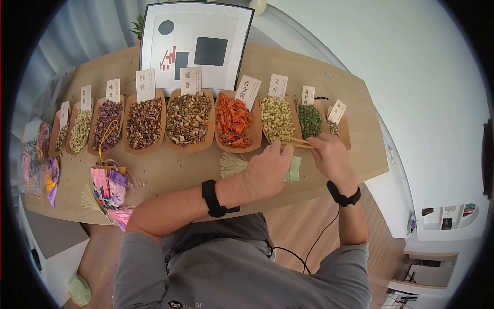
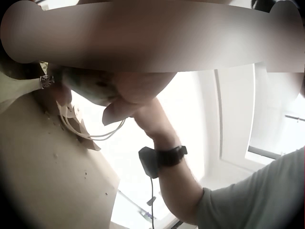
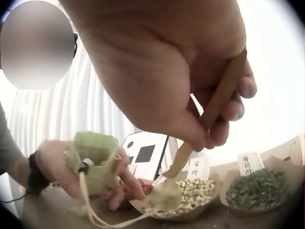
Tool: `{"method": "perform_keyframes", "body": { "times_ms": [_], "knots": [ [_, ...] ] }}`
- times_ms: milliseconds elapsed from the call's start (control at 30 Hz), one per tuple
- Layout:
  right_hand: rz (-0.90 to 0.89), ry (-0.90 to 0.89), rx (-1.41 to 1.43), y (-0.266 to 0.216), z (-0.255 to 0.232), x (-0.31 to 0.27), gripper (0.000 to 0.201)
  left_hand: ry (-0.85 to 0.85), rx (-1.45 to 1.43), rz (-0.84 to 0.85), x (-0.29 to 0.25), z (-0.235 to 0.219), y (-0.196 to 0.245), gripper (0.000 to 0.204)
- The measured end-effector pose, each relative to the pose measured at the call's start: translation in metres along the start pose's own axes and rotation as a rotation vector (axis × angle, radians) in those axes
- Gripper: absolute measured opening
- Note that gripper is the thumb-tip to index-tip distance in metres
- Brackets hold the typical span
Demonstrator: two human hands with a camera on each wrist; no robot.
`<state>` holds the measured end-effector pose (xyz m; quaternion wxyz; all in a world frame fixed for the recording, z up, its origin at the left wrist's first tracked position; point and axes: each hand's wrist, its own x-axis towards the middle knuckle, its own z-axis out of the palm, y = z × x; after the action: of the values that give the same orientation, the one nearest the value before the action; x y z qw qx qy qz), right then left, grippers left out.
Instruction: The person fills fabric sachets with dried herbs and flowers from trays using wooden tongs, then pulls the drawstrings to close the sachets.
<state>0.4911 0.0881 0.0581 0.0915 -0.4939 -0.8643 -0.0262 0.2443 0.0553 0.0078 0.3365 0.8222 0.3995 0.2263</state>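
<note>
My left hand point(image 1: 267, 172) grips a light green drawstring pouch point(image 3: 96, 148), its mouth open upward in the right wrist view. A cream tassel point(image 1: 233, 164) hangs from the pouch, and a pale cord point(image 3: 93, 217) loops below it. With thumb and fingers, my right hand point(image 1: 332, 157) holds wooden tongs point(image 3: 221, 93). Their tips point down over the paper tray of pale green-yellow buds point(image 1: 278, 114). Just right of that tray lies a tray of dark green dried leaves point(image 3: 257, 188). Heavy blur covers much of the left wrist view.
More trays of dried herbs with name cards stand in a row, including orange petals point(image 1: 235, 123). A framed picture point(image 1: 195, 46) stands behind them. Pink and purple pouches point(image 1: 109, 185) and a plastic bag point(image 1: 35, 154) lie at the left of the table point(image 1: 62, 211).
</note>
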Motion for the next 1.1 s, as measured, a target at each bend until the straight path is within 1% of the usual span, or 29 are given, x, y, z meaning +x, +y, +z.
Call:
{"method": "perform_keyframes", "body": {
  "times_ms": [33,100,167,233,300,333,400,500,733,800,933,967,1033,1100],
  "knots": [
    [-0.003,-0.002,0.002,0.0,0.007,0.001,0.027,-0.032,0.09,-0.014,-0.001,0.001,0.001,0.064],
    [-0.046,0.024,-0.044,0.001,0.021,0.003,0.027,-0.057,0.104,-0.023,0.0,0.001,-0.001,0.064],
    [-0.033,0.048,-0.057,0.003,0.031,0.006,0.027,-0.083,0.121,-0.028,0.001,0.005,-0.004,0.063],
    [-0.023,0.075,-0.071,0.005,0.038,0.01,0.027,0.018,0.106,0.064,0.002,0.009,-0.008,0.057],
    [0.028,0.1,-0.048,0.007,0.042,0.014,0.022,0.014,0.104,0.059,0.001,0.009,-0.008,0.057],
    [0.028,0.1,-0.046,0.007,0.042,0.016,0.022,0.011,0.099,0.054,0.001,0.008,-0.008,0.056],
    [0.094,0.07,-0.069,0.006,0.04,0.018,0.016,0.025,0.103,0.066,0.002,0.009,-0.01,0.055],
    [0.138,0.05,-0.06,0.006,0.039,0.022,0.012,0.029,0.101,0.071,0.002,0.009,-0.01,0.054],
    [0.129,-0.034,-0.114,0.011,0.046,0.024,0.008,0.036,0.078,0.077,0.003,0.009,-0.011,0.053],
    [0.09,-0.055,-0.111,0.015,0.049,0.023,0.007,0.041,0.074,0.083,0.003,0.009,-0.013,0.053],
    [0.092,-0.036,-0.101,0.017,0.053,0.024,0.006,0.045,0.057,0.092,0.005,0.009,-0.013,0.054],
    [0.091,-0.027,-0.062,0.018,0.051,0.023,0.006,0.047,0.058,0.092,0.006,0.007,-0.013,0.054],
    [0.091,-0.017,-0.023,0.017,0.046,0.022,0.007,0.011,-0.032,0.042,0.007,0.003,-0.011,0.057],
    [0.077,0.032,0.054,0.014,0.038,0.02,0.006,0.03,-0.079,0.022,0.009,0.003,-0.012,0.057]
  ]
}}
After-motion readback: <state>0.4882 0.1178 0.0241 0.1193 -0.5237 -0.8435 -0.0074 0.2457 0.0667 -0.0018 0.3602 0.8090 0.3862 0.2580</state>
